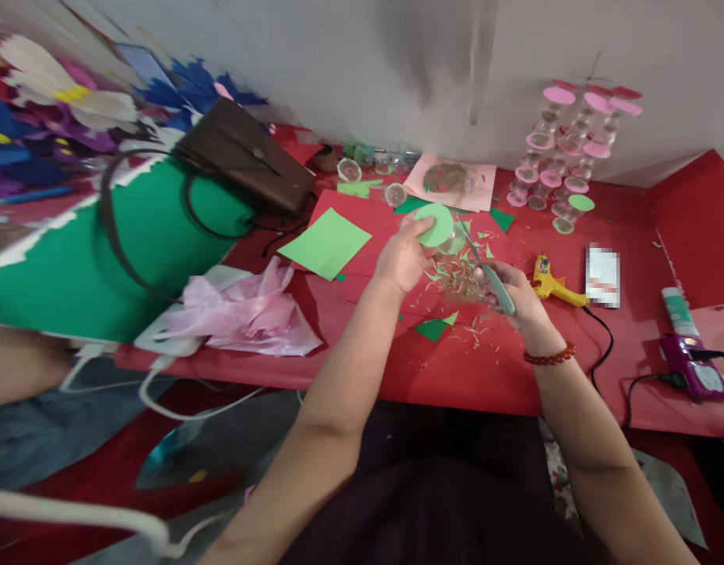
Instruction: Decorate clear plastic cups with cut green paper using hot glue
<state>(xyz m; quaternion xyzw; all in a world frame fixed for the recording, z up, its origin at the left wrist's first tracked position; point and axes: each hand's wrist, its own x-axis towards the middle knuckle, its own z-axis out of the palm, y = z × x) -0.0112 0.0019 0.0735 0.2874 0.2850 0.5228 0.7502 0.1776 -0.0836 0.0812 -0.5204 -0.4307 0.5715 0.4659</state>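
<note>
My left hand (404,255) pinches a light green paper disc (433,226), which sits against a clear plastic piece (455,239). In my right hand (518,302) is a pair of scissors (497,289) with a grey-green handle. The blades point up and away, close to the disc's right edge. Beneath both hands, thin paper trimmings (456,275) lie scattered over red paper and the red tabletop. A light green sheet (325,244) rests left of my left hand.
A yellow glue gun (553,284) with a cord lies right of my right hand. Behind it stand stacked clear plastic pieces with pink discs (550,145). A brown bag (247,153) and pink plastic bag (250,310) are at left. A purple power strip (695,367) sits far right.
</note>
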